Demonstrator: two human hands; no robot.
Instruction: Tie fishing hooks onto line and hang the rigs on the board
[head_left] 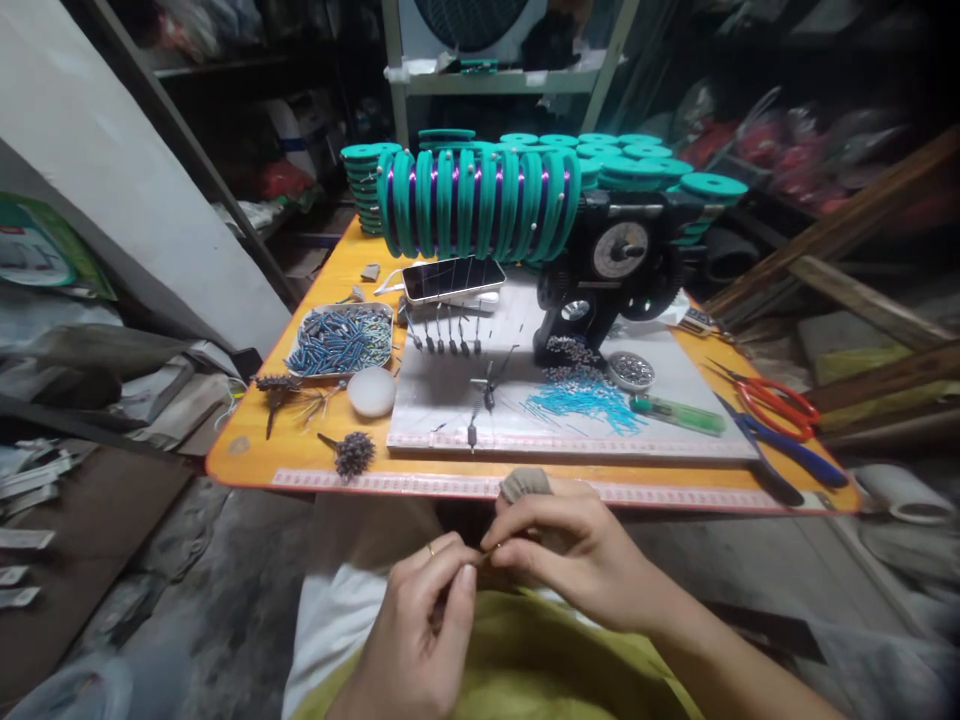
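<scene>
Both hands are held in front of the near table edge, low over the yellow-green cloth [559, 650], fingertips brought nearly together. Left hand [427, 625]: thumb and index finger closed in a pinch on a small thin piece [489, 552]; other fingers curled, ring [430, 549] worn on one. Right hand [574, 550]: thumb and index finger pinched on the same piece from the other side; a grey-brown cover [525, 485] is worn on a raised finger. The piece is mostly hidden by the fingertips, so its exact shape cannot be told.

On the orange table [251, 440], a pale board [450, 400] is laid, with a printed ruler strip [615, 493] along the table's near edge. A dark hand-sized machine [577, 300] is stood on the board, with a row of green spools [480, 205] wound with purple wire held out to its left side. A phone [454, 280] is placed below the spools. Small dark wired parts [450, 345] are lined up nearer. Blue sticks [585, 400] are heaped by a small bowl [632, 371] of metal bits; a green-handled tool [679, 414] is laid just beside. Red-handled pliers [776, 405] and a blue-handled tool [802, 455] are seen at right. At left, a tray [341, 340] of blue parts, a white round dish [371, 392] and a dark bristly cluster [354, 455].
</scene>
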